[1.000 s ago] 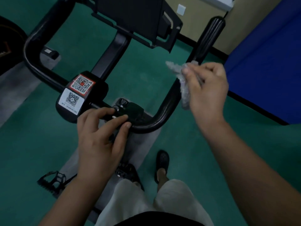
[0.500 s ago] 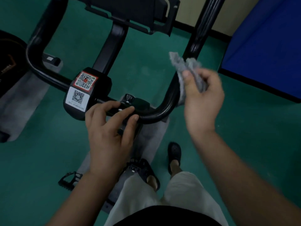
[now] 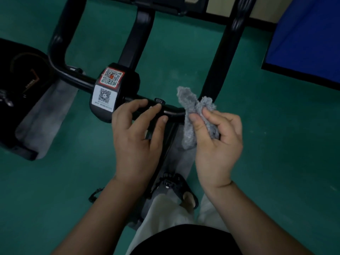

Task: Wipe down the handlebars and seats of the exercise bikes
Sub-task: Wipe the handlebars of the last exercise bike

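Note:
A black U-shaped handlebar (image 3: 219, 70) of an exercise bike fills the upper half of the head view, with a black hub (image 3: 127, 83) carrying two QR-code stickers at its middle. My left hand (image 3: 138, 137) grips the near cross-section of the bar just right of the hub, beside a small black knob (image 3: 159, 101). My right hand (image 3: 219, 144) holds a fluffy grey cloth (image 3: 193, 107) pinched between thumb and fingers, at the bar's right bend. The seat is not in view.
Green floor all around. A second black machine (image 3: 20, 74) on a grey mat (image 3: 42, 115) stands at the left. A blue mat (image 3: 309, 39) lies at the upper right. My legs, a sandalled foot and a pedal (image 3: 169, 183) are below the hands.
My right hand has come down and toward me with the cloth, from beside the right upright to the bar's near right bend. The left hand keeps its grip on the bar.

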A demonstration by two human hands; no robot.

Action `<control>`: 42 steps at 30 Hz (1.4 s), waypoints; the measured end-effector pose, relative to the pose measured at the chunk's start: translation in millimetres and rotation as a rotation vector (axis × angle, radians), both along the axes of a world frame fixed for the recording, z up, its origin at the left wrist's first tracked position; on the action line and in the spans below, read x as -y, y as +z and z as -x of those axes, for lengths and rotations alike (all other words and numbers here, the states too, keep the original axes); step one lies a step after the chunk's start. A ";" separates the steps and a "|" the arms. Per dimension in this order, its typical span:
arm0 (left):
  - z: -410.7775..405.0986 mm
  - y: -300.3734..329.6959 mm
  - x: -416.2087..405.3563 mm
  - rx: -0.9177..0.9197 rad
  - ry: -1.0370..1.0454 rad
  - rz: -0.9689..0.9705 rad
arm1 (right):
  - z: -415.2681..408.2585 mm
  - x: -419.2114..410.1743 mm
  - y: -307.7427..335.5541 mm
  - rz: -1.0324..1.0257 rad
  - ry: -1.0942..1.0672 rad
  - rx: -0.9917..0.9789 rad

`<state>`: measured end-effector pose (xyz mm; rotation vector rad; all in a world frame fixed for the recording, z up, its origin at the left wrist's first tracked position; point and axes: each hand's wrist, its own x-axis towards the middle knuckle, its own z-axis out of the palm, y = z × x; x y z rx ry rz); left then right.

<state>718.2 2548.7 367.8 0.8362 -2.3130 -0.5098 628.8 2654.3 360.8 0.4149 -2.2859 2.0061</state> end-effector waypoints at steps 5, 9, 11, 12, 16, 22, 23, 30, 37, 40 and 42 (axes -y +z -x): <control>-23.6 -7.2 8.2 -0.021 0.158 0.041 | 15.1 -14.5 -8.4 -0.306 0.198 -0.498; -36.8 -17.2 17.8 -0.067 0.224 0.012 | 23.3 -5.2 2.2 -0.366 0.395 -0.680; -37.1 -21.3 17.1 -0.098 0.208 -0.009 | 25.8 7.5 10.7 -0.408 0.503 -0.735; -36.5 -22.7 16.4 -0.115 0.202 -0.013 | 26.0 15.4 15.4 -0.444 0.547 -0.755; -33.8 -27.0 15.8 -0.195 0.209 -0.022 | 21.0 51.3 33.6 -0.606 0.674 -0.782; -29.6 -26.6 12.6 -0.247 0.238 -0.072 | 8.8 94.1 43.1 -0.709 0.768 -0.806; -29.0 -26.7 12.7 -0.250 0.242 -0.079 | 10.8 93.6 43.3 -0.719 0.783 -0.818; -23.9 -26.8 7.9 -0.272 0.281 -0.113 | 40.9 19.1 45.7 -0.825 0.772 -0.927; -18.6 -23.4 5.1 -0.261 0.334 -0.098 | 22.9 82.7 46.2 -0.799 0.793 -0.940; -12.1 -22.2 -3.3 -0.257 0.368 -0.128 | 44.4 43.6 43.6 -0.794 0.815 -1.024; -5.4 -21.2 -14.9 -0.243 0.375 -0.147 | 65.2 9.0 38.5 -0.739 0.833 -1.042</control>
